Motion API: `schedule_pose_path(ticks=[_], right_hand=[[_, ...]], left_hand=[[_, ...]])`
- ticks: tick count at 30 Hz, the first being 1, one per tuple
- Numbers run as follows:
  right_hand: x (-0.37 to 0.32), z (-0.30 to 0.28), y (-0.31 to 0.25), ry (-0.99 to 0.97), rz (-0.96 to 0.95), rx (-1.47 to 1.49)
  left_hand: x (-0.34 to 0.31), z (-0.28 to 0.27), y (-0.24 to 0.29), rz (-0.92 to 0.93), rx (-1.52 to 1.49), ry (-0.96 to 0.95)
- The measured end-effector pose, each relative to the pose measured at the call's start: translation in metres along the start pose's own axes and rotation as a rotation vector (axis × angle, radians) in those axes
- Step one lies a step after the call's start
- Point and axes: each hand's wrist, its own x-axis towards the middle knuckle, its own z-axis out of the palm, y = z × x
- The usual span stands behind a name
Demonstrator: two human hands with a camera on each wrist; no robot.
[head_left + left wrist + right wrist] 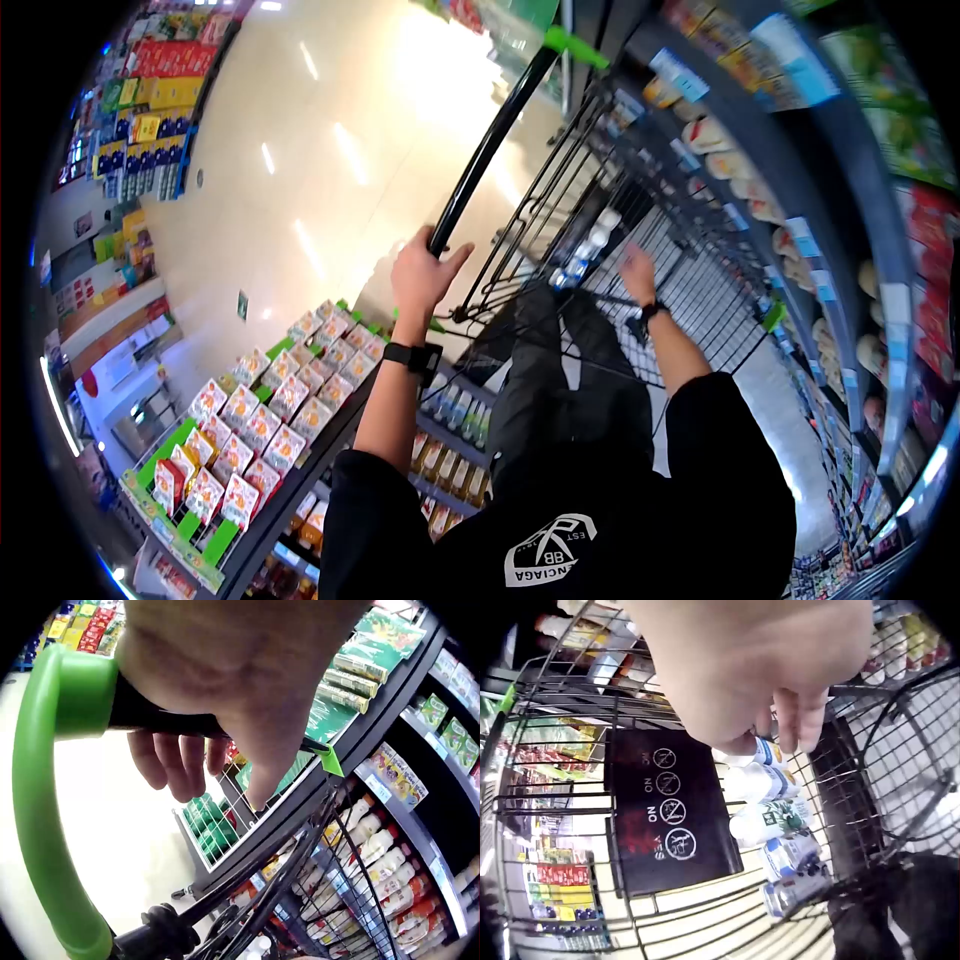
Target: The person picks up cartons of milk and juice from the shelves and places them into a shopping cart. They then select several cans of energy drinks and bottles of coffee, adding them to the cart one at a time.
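In the head view my left hand [420, 275] grips the black handle [490, 150] of a wire shopping cart, close to one end. The left wrist view shows its fingers [176, 765] hanging round the bar, near a green curved end piece [37, 795]. My right hand [637, 275] is over the cart basket [715, 300], fingers loosely bent with nothing seen in them. Several white bottles [769, 821] lie in a row in the cart. The right fingertips overlap the nearest bottle in the right wrist view.
A black panel [667, 817] with printed symbols hangs on the cart's wires. Shelves of packaged goods [740, 170] run close along the right. On the left stands a display of white and orange packs [260, 425], with pale floor [330, 150] beyond it.
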Motion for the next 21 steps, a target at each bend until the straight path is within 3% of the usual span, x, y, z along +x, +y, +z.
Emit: schedule_pose_path(ticks=[1,3,4,5,6,7,8,9,11,12,13,15,18,19,20,21], right_hand=[[-0.018,-0.006,0.009,-0.051,-0.026,-0.088],[-0.072,-0.019,0.024,0.008,-0.140,0.050],[-0.098,-0.030,0.027,0.032,-0.215,-0.137],[-0.125,-0.044,0.024,-0.042,-0.064,-0.077],[-0.148,-0.057,0.017,-0.023,-0.030,0.037],[-0.168,-0.074,-0.001,0.049,-0.126,-0.056],[-0.188,-0.091,-0.024,0.063,0.026,-0.028],[-0.203,-0.115,-0.045,0.078,0.014,0.046],[-0.224,-0.147,-0.087,0.256,0.032,0.178],[-0.227,-0.165,-0.103,0.349,0.026,-0.039],[-0.227,-0.185,-0.119,0.401,0.018,-0.033],[-0.221,-0.236,-0.153,0.758,-0.151,-0.220],[-0.229,-0.336,-0.267,1.094,-0.338,0.024],[-0.237,-0.374,-0.304,1.214,-0.512,-0.055],[-0.251,-0.403,-0.347,1.244,-0.540,0.075],[-0.247,-0.439,-0.358,1.389,-0.688,-0.169]], left_hand=[[0.001,0.003,-0.005,0.041,0.000,0.020],[0.002,0.002,-0.009,0.041,0.033,-0.052],[0.000,0.005,-0.011,0.057,0.049,-0.009],[0.002,0.010,-0.018,0.105,0.076,0.005],[0.004,0.015,-0.025,0.114,0.038,-0.010],[0.007,0.021,-0.033,0.130,0.030,0.014],[0.002,0.021,-0.030,0.131,-0.028,0.084],[0.000,0.008,-0.019,0.086,-0.055,-0.037],[0.001,0.011,-0.025,0.103,-0.106,-0.040],[-0.008,-0.006,-0.012,0.101,-0.150,-0.072],[-0.007,0.000,-0.017,0.121,-0.185,-0.018],[-0.009,0.003,-0.020,0.193,-0.201,0.016],[-0.016,0.005,-0.020,0.237,-0.242,0.008],[-0.015,0.007,-0.023,0.281,-0.223,0.019],[-0.010,0.018,-0.029,0.335,-0.184,0.071],[-0.005,0.024,-0.034,0.386,-0.145,0.123]])
